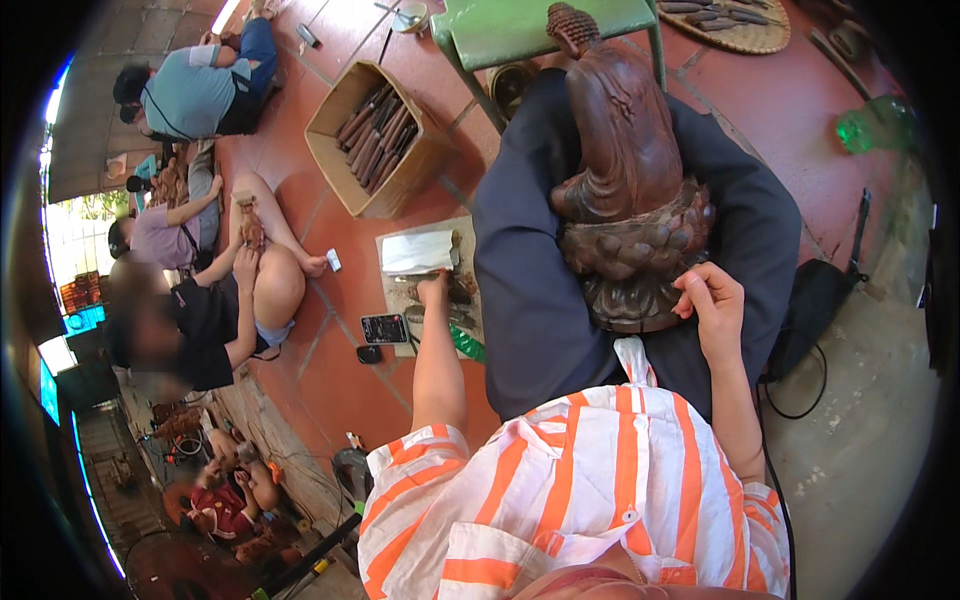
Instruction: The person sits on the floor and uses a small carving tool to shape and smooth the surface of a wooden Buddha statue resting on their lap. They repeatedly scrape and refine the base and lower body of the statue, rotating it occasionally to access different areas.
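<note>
A dark brown carved wooden statue (625,135) of a seated robed figure with curled hair stands tilted between my legs. Its carved lotus base (640,240) points toward me. My right hand (712,300) is beside the lower base, its fingers curled in; whether anything small is in them I cannot make out. Out to the left, my left hand (435,289) reaches down to a flat board (393,262) on the floor. Next to that hand lie a folded white paper or cloth (418,253) and several dark carving tools (455,313). Its fingers are mostly hidden.
A cardboard box (375,195) of wooden-handled tools stands at the left, near a phone (385,329). Ahead are a green stool (545,35) and a woven tray (745,40) of tools. A green bottle (875,125) lies right. Several people sit working at the left.
</note>
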